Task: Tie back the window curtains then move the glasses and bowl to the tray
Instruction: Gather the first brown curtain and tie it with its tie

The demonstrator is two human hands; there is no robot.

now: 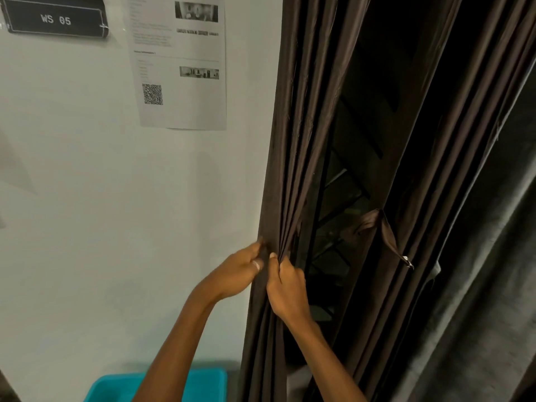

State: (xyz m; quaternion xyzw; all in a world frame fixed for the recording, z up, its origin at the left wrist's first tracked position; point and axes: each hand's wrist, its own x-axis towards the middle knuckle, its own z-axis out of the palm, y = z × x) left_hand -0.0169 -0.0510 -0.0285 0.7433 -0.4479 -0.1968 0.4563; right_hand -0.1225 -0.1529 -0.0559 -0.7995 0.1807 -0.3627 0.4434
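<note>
A dark brown curtain [293, 146] hangs by the white wall, gathered into folds at hand height. My left hand [235, 274] pinches its left edge, and my right hand [285, 285] grips the bunched folds just beside it; the two hands nearly touch. A second brown curtain [429, 158] hangs to the right with a fabric tie-back band [385, 230] wrapped on it, its loose end dangling. Between the curtains shows a dark window with slanted bars [345, 181]. No glasses or bowl are in view.
A turquoise plastic tray [208, 384] sits low against the wall, partly behind my left forearm. A printed sheet with a QR code [177, 62] and a black "WS 05" sign [55, 18] are fixed to the wall. Grey drapery [487, 285] fills the right side.
</note>
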